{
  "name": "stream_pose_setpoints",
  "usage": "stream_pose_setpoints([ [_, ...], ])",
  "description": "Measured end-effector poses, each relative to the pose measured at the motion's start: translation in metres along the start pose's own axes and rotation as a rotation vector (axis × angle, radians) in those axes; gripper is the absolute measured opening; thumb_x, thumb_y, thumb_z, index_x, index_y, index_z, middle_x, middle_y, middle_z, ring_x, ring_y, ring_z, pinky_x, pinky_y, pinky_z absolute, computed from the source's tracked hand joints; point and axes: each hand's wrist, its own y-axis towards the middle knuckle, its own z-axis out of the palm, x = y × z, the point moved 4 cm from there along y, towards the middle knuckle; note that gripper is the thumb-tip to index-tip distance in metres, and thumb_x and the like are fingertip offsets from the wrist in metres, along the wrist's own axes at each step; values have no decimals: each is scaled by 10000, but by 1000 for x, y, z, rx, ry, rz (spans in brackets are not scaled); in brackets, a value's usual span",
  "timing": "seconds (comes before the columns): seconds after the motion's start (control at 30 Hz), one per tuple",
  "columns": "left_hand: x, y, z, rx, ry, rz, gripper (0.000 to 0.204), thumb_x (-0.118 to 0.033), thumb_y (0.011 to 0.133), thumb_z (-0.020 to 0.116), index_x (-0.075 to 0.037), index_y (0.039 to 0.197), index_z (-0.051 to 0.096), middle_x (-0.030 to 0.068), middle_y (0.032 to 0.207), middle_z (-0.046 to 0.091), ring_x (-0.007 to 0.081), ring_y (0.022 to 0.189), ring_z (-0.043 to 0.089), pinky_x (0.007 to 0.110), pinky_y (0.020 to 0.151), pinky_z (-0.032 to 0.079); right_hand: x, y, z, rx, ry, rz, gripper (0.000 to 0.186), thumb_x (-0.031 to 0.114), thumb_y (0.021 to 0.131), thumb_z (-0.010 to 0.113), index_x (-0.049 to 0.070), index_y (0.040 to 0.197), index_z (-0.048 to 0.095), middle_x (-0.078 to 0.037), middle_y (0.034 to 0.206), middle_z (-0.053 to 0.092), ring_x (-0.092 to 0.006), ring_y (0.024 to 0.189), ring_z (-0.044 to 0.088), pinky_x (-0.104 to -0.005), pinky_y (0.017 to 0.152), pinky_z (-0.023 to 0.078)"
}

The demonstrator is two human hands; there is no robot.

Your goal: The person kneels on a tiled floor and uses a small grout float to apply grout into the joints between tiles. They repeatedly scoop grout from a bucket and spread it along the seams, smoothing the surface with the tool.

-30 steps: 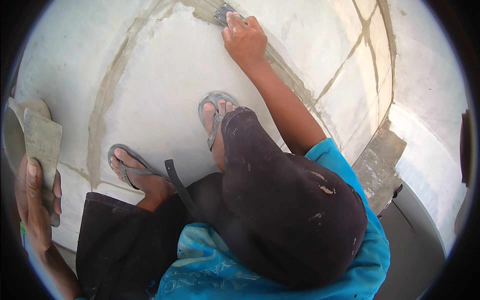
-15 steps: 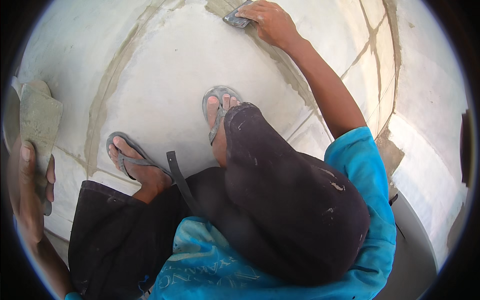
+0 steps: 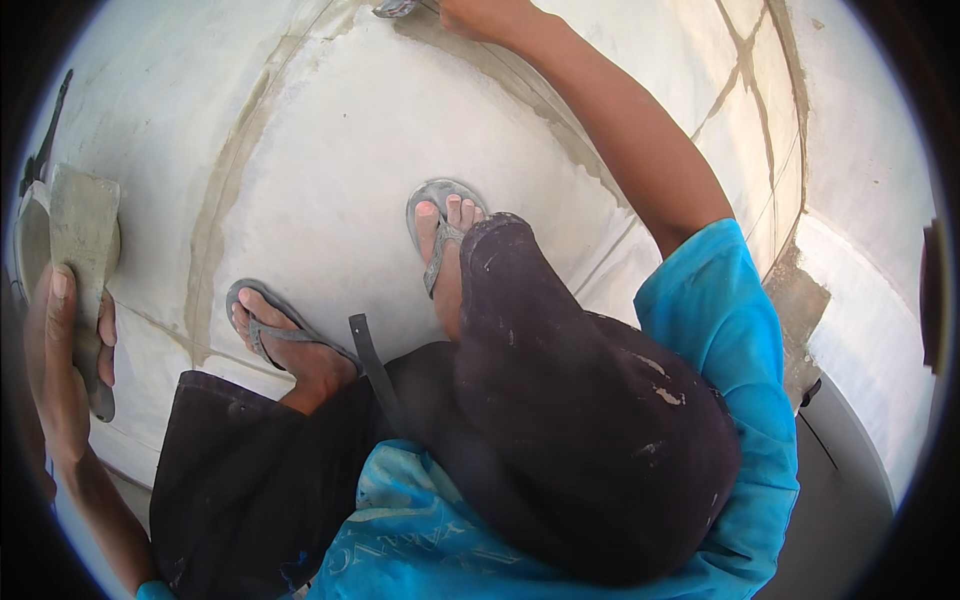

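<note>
At the far left, my left hand (image 3: 62,370) is closed around a putty knife (image 3: 85,225), its broad blade upright and coated with grey paste. A rounded grey container (image 3: 33,240) shows right behind the blade; whether the same hand supports it I cannot tell. My right hand (image 3: 485,15) reaches to the top edge, where its fingers are mostly cut off. A flat scraper (image 3: 397,8) shows just beside those fingers, at the upper end of a grey-brown filled seam (image 3: 500,72) in the pale floor panels (image 3: 330,180).
My sandalled left foot (image 3: 285,340) and right foot (image 3: 445,235) stand on the pale surface between two filled seams. A dark strap (image 3: 370,355) hangs by my left leg. More seams cross at the upper right, and a dark thin object (image 3: 45,140) lies at the far left.
My right hand has moved away and to the left with the scraper, partly leaving the top of the picture. The putty knife in my left hand stands slightly more upright.
</note>
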Motion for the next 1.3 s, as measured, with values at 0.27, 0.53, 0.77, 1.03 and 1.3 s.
stream_pose_setpoints([
  [0.27,33,0,-25,-166,118,-43,457,-453,1003,382,-52,898,574,24,640,488,82,489,422,195,520,363,-26,-103,15,29,-137,-155,363,2,794,559,203,1064,696,78,1155,645,-139,1103,573,-308,944,483],
  [0.53,55,22,-25,-47,129,75,452,-463,1002,381,-61,1063,577,27,700,532,84,585,492,198,623,395,-60,-356,-8,304,-41,224,440,-104,740,549,144,1073,694,-13,1201,635,-221,1185,545,-414,1065,403],
  [0.77,25,26,-1,55,-199,40,470,-470,1000,407,-39,989,592,9,671,512,71,505,441,199,498,361,-44,-403,-26,279,232,863,328,14,840,573,97,1152,637,-71,1097,680,-211,1049,622,-335,917,471],
  [1.03,-10,11,59,380,-736,127,363,-343,1007,420,-17,1057,572,7,715,523,73,550,447,211,502,375,67,-116,-96,-323,1549,632,448,30,882,580,-37,1304,443,-117,1200,593,-172,1062,584,-341,923,472],
  [1.3,-14,10,87,534,-917,189,299,-307,1012,381,-63,920,527,13,714,527,84,548,462,242,539,405,151,-45,-145,-437,1322,164,442,-18,883,583,-78,1289,420,-146,1176,580,-193,1085,571,-332,922,470],
])
